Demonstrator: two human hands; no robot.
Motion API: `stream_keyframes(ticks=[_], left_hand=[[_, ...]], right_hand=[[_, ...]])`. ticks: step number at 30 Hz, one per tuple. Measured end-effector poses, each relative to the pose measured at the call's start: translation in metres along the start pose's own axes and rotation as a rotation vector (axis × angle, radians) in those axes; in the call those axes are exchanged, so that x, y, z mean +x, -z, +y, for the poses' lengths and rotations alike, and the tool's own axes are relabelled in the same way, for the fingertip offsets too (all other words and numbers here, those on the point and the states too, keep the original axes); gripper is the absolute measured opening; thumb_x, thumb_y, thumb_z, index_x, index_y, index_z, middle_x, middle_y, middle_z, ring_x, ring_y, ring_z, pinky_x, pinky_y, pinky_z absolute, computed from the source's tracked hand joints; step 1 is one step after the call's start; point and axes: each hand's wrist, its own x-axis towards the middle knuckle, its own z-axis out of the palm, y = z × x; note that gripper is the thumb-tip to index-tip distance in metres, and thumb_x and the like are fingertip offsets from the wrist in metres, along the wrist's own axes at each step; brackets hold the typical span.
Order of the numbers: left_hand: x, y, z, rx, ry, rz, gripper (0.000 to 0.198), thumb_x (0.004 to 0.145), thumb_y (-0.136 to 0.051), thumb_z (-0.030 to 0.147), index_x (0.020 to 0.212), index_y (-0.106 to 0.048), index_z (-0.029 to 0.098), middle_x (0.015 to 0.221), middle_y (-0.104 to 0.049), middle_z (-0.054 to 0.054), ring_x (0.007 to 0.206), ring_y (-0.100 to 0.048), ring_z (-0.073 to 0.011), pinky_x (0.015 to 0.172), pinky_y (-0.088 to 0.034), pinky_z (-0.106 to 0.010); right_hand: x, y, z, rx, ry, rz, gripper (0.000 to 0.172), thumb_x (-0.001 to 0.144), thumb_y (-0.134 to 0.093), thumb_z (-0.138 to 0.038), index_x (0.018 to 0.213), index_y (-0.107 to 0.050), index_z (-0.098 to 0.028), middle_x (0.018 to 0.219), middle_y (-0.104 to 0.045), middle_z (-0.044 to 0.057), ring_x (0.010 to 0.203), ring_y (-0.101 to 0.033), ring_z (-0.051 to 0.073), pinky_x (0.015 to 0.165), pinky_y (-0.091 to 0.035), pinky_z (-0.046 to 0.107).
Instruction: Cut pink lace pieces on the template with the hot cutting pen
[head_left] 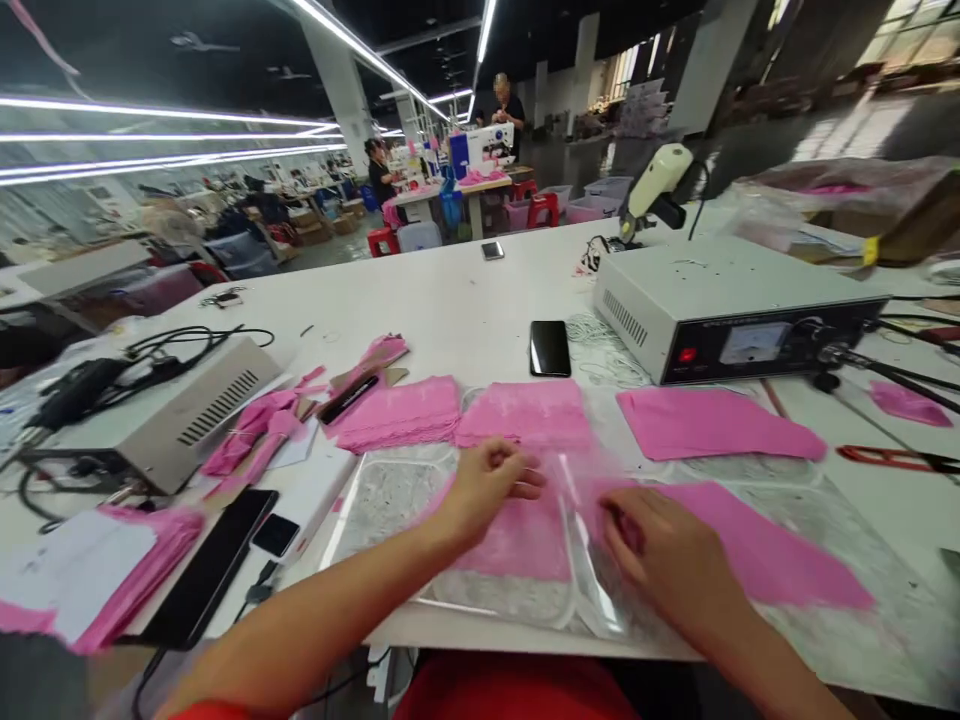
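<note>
My left hand [491, 490] hovers over a pink fabric piece [517, 540] on a clear plastic sheet [382, 510]. Its fingers are curled, and whether anything is between them is too blurred to tell. My right hand [660, 540] is at the sheet's middle fold, its thumb and fingers pinched at the edge of thin pink fabric. Another pink piece [772, 550] lies flat beyond and right of that hand. Behind my hands sit two pink fabric stacks [405, 412] [529, 410], and a further pink pile [720, 423] is at the right.
A black phone [550, 348] lies behind the stacks. Grey machine boxes stand at right [727, 290] and left [172, 410]. Red-handled snips [892, 458] rest at the right edge. At the left are a black tray [210, 570] and pink bundles [150, 560]. People work in the background.
</note>
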Motion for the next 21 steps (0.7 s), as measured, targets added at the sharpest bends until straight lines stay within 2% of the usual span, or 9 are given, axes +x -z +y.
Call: stream_keyframes(ticks=[3, 5, 8, 13, 15, 17, 19, 21], left_hand=[[-0.013, 0.041, -0.016, -0.108, 0.070, 0.038, 0.042, 0.078, -0.069, 0.056, 0.079, -0.051, 0.017, 0.074, -0.066, -0.002, 0.075, -0.070, -0.0172, 0.072, -0.058, -0.031], [-0.025, 0.059, -0.025, -0.139, 0.088, 0.081, 0.048, 0.069, -0.074, 0.060, 0.075, -0.050, 0.018, 0.070, -0.063, 0.000, 0.073, -0.070, -0.0177, 0.070, -0.058, -0.029], [-0.041, 0.071, -0.035, -0.146, 0.085, 0.134, 0.048, 0.065, -0.076, 0.060, 0.071, -0.052, 0.018, 0.065, -0.058, 0.002, 0.065, -0.067, -0.0151, 0.065, -0.057, -0.027], [-0.056, 0.079, -0.046, -0.106, 0.034, 0.148, 0.036, 0.072, -0.073, 0.050, 0.069, -0.056, 0.018, 0.064, -0.058, 0.003, 0.060, -0.064, -0.0129, 0.060, -0.056, -0.022], [-0.061, 0.084, -0.052, 0.075, -0.100, 0.167, 0.025, 0.080, -0.066, 0.042, 0.072, -0.059, 0.019, 0.064, -0.061, 0.002, 0.058, -0.064, -0.0131, 0.055, -0.054, -0.021], [-0.065, 0.089, -0.059, 0.360, -0.337, 0.228, 0.015, 0.087, -0.058, 0.032, 0.077, -0.062, 0.021, 0.075, -0.068, -0.001, 0.065, -0.068, -0.0150, 0.056, -0.054, -0.021], [-0.069, 0.092, -0.067, 0.604, -0.569, 0.306, 0.011, 0.090, -0.053, 0.024, 0.084, -0.062, 0.022, 0.095, -0.072, -0.004, 0.080, -0.071, -0.0171, 0.066, -0.057, -0.025], [-0.071, 0.093, -0.075, 0.743, -0.706, 0.357, 0.010, 0.091, -0.052, 0.019, 0.089, -0.061, 0.023, 0.106, -0.071, -0.005, 0.092, -0.070, -0.0178, 0.078, -0.057, -0.028]], right_hand=[[0.008, -0.007, -0.014, 0.034, 0.011, -0.149, 0.019, 0.086, -0.045, -0.015, 0.079, -0.061, -0.020, 0.072, -0.068, 0.004, 0.063, -0.063, 0.018, 0.058, -0.049, 0.030], [0.010, -0.009, -0.018, 0.078, -0.006, -0.208, 0.021, 0.087, -0.044, -0.013, 0.081, -0.063, -0.020, 0.074, -0.068, 0.004, 0.066, -0.063, 0.017, 0.060, -0.049, 0.029], [0.014, -0.009, -0.016, 0.131, -0.053, -0.271, 0.021, 0.087, -0.044, -0.014, 0.085, -0.064, -0.020, 0.080, -0.070, 0.004, 0.069, -0.064, 0.017, 0.061, -0.051, 0.029], [0.014, -0.002, -0.004, 0.176, -0.189, -0.375, 0.020, 0.089, -0.045, -0.021, 0.086, -0.065, -0.022, 0.080, -0.069, 0.003, 0.066, -0.063, 0.016, 0.058, -0.050, 0.028], [0.013, 0.001, -0.002, 0.160, -0.260, -0.420, 0.020, 0.089, -0.045, -0.024, 0.086, -0.065, -0.022, 0.077, -0.068, 0.003, 0.063, -0.061, 0.016, 0.057, -0.048, 0.028], [0.014, 0.001, -0.004, 0.119, -0.316, -0.461, 0.019, 0.089, -0.047, -0.027, 0.086, -0.064, -0.021, 0.076, -0.067, 0.003, 0.062, -0.060, 0.016, 0.057, -0.047, 0.028], [0.019, -0.002, -0.008, 0.070, -0.347, -0.495, 0.017, 0.088, -0.048, -0.028, 0.087, -0.064, -0.021, 0.077, -0.067, 0.003, 0.064, -0.060, 0.016, 0.057, -0.046, 0.028], [0.024, -0.007, -0.013, 0.028, -0.355, -0.522, 0.014, 0.087, -0.050, -0.026, 0.086, -0.062, -0.021, 0.078, -0.067, 0.003, 0.065, -0.061, 0.016, 0.058, -0.044, 0.028]])
